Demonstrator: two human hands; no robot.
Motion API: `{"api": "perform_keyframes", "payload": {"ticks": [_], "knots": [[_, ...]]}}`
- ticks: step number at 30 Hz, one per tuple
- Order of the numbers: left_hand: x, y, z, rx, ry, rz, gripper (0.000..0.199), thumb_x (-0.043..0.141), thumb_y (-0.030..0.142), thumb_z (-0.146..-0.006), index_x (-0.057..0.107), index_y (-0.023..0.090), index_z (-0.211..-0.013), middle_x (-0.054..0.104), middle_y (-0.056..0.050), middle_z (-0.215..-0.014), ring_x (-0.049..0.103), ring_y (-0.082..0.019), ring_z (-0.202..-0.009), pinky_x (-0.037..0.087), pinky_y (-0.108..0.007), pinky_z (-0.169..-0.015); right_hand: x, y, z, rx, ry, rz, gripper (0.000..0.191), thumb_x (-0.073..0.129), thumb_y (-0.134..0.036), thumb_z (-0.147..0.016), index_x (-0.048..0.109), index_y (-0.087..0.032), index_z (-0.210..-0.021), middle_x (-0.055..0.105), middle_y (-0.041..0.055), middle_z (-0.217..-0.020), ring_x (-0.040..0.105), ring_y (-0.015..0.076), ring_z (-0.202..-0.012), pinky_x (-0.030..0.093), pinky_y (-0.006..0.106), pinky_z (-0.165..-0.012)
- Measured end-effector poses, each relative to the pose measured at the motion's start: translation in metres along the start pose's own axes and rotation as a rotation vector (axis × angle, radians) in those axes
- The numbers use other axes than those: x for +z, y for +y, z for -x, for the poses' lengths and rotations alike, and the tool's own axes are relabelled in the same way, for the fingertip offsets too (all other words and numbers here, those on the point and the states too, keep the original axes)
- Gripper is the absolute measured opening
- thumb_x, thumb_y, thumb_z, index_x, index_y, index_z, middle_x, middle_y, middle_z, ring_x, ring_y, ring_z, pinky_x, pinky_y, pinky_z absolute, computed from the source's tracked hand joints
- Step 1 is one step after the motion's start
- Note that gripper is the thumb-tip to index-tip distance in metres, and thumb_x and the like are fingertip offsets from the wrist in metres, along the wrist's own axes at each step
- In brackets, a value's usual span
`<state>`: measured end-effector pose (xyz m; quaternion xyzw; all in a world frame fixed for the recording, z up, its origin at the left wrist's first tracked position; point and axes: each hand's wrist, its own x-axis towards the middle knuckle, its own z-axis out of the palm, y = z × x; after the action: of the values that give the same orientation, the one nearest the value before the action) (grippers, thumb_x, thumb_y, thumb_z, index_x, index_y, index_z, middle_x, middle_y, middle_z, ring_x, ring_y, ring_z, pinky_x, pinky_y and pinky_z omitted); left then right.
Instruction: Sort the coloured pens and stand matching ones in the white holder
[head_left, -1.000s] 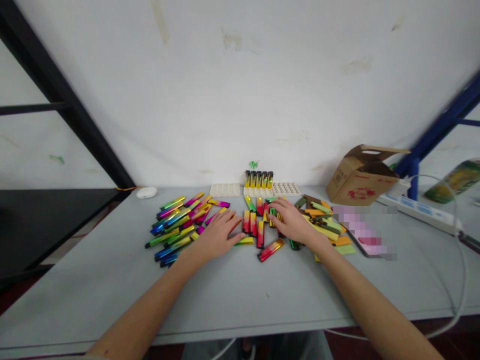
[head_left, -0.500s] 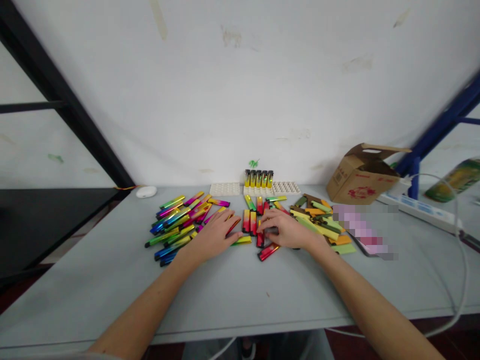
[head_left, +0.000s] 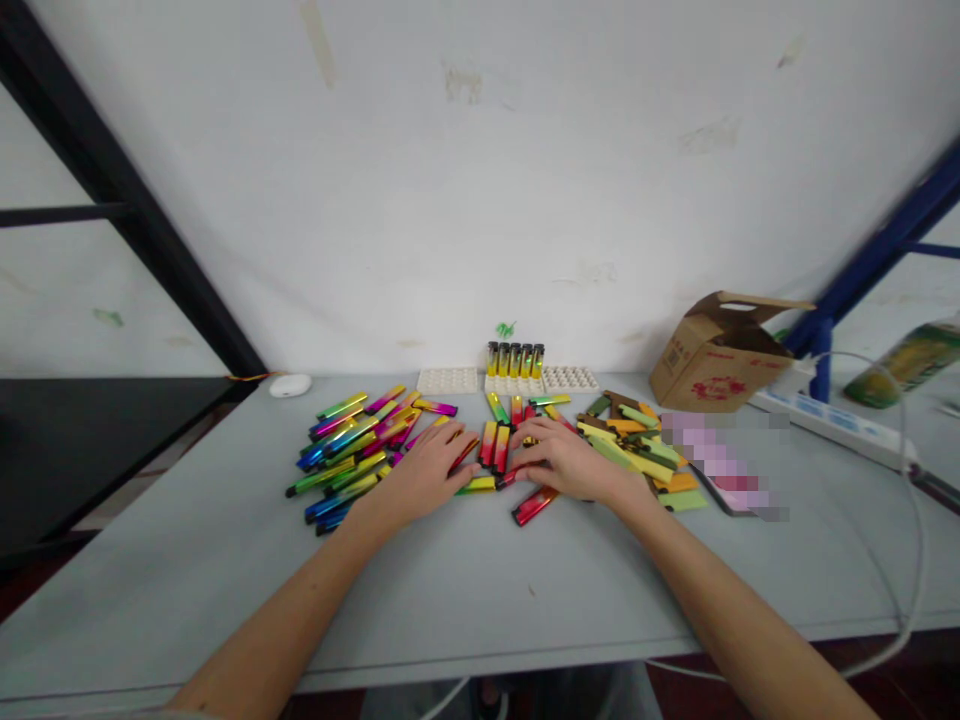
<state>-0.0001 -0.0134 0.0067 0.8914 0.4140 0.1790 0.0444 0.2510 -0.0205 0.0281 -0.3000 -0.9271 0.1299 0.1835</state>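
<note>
Head view shows a grey counter (head_left: 465, 600) against a stained white wall, a cardboard box (head_left: 716, 358) with unreadable red print at its far right corner. Since a second ago, the right hand (head_left: 564, 461) has slid left toward the flat, spread left hand (head_left: 424, 470), fingers pressing red-yellow lighters (head_left: 495, 445) mid-counter.

Stained white wall (head_left: 480, 180); grey table (head_left: 465, 590); black frame (head_left: 127, 215) left, blue frame (head_left: 870, 270) right.

arms: we see both forearms bare, no sleeves
left hand (head_left: 420, 478): bare, no glove, no ring
right hand (head_left: 574, 462): bare, no watch
</note>
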Motion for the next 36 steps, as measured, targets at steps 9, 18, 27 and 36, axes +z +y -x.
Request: {"api": "perform_keyframes", "payload": {"ticks": [9, 18, 27, 36], "knots": [[0.002, 0.000, 0.001, -0.028, 0.005, 0.013, 0.049, 0.047, 0.038, -0.092, 0.044, 0.019, -0.136, 0.052, -0.014, -0.134, 0.046, -0.029, -0.127, 0.037, -0.046, -0.106, 0.013, 0.004, -0.007, 0.388, 0.466, -0.821, 0.031, 0.044, -0.050, -0.092, 0.054, -0.020, -0.096, 0.061, 0.0020, -0.083, 0.058, 0.0163, -0.076, 0.048, 0.031, -0.073], [0.000, 0.004, 0.002, -0.039, -0.002, 0.001, 0.054, 0.047, 0.037, -0.092, 0.037, 0.019, -0.142, 0.052, -0.014, -0.134, 0.045, -0.029, -0.128, 0.036, -0.046, -0.106, 0.007, 0.000, -0.009, 0.542, 0.454, -1.355, 0.033, 0.066, -0.047, -0.077, 0.048, -0.020, -0.077, 0.032, -0.0096, -0.053, 0.031, 0.0070, -0.044, 0.028, 0.020, -0.044], [0.003, 0.003, 0.002, -0.047, -0.005, 0.003, 0.061, 0.047, 0.036, -0.091, 0.029, 0.019, -0.147, 0.050, -0.015, -0.137, 0.043, -0.029, -0.130, 0.034, -0.046, -0.107, -0.003, 0.000, -0.003, 0.523, 0.240, -1.733, 0.020, 0.049, -0.031, -0.075, 0.051, -0.020, -0.092, 0.030, -0.0063, -0.061, 0.021, 0.0079, -0.043, 0.017, 0.018, -0.038], [0.000, 0.005, 0.001, -0.060, -0.041, -0.040, 0.055, 0.045, 0.037, -0.093, 0.037, 0.013, -0.141, 0.050, -0.017, -0.135, 0.043, -0.030, -0.128, 0.034, -0.047, -0.108, -0.003, -0.001, -0.006, 0.517, 0.352, -1.818, 0.020, 0.046, -0.032, -0.084, 0.056, -0.017, -0.092, 0.042, -0.0029, -0.066, 0.043, 0.0086, -0.053, 0.039, 0.019, -0.046]]}}
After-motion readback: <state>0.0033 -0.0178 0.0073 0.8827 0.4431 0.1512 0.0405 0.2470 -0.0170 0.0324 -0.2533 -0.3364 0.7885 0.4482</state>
